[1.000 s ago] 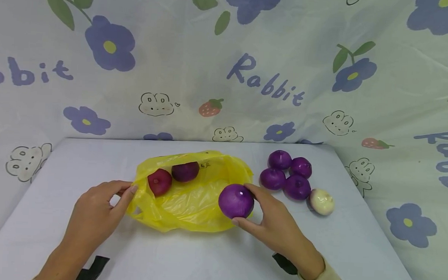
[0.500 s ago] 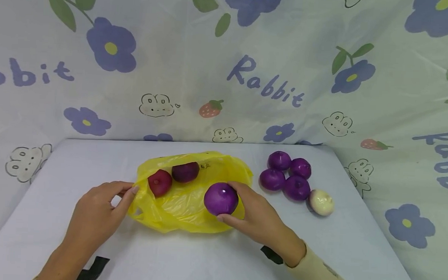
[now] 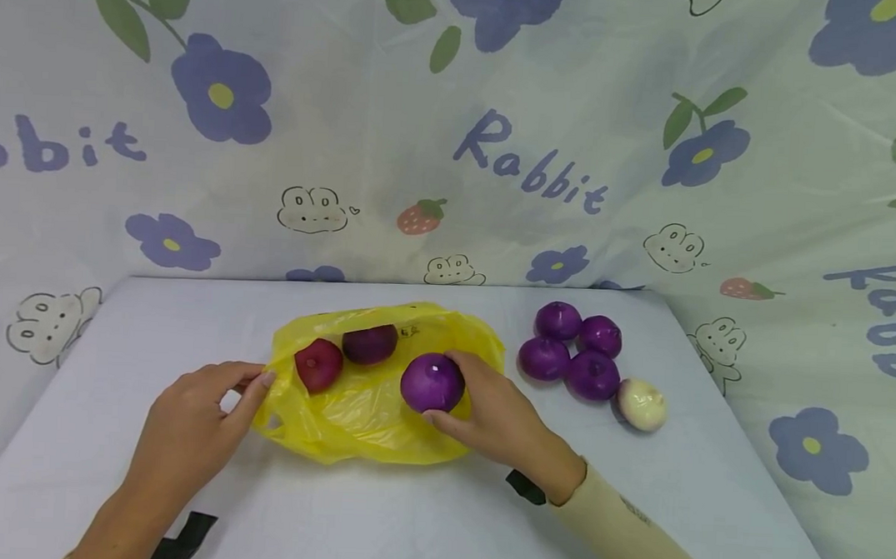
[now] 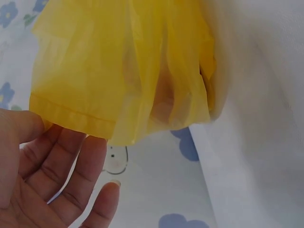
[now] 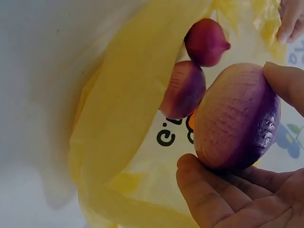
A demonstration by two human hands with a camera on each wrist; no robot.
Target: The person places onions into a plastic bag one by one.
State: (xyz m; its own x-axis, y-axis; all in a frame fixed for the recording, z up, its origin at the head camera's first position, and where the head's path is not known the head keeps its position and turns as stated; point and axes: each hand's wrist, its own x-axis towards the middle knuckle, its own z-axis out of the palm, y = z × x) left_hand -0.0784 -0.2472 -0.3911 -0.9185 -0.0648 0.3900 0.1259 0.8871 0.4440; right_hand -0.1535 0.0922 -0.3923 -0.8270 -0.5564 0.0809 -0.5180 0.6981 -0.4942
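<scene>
My right hand [image 3: 490, 415]: fingers curled round purple onion [image 3: 433, 382], over open mouth of yellow bag [image 3: 370, 414].
My left hand [image 3: 198, 414]: fingertips pinching bag's left rim, holding mouth open.
In bag: red onion [image 3: 319, 364], dark onion [image 3: 370, 344].
Risk: thin film slips from pinch, mouth collapses; onion rolls out onto table [image 3: 407, 519].

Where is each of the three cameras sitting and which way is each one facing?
Head: high, looking forward and down at the white table; both forearms, left hand and right hand show.
Left wrist: beside the palm, facing the crinkled yellow plastic bag; left fingers show.
Right wrist: beside the palm, facing the bag mouth; thumb and fingers in a grip on the round purple onion.
Shared: bag and onion appear in head and right wrist views.
</scene>
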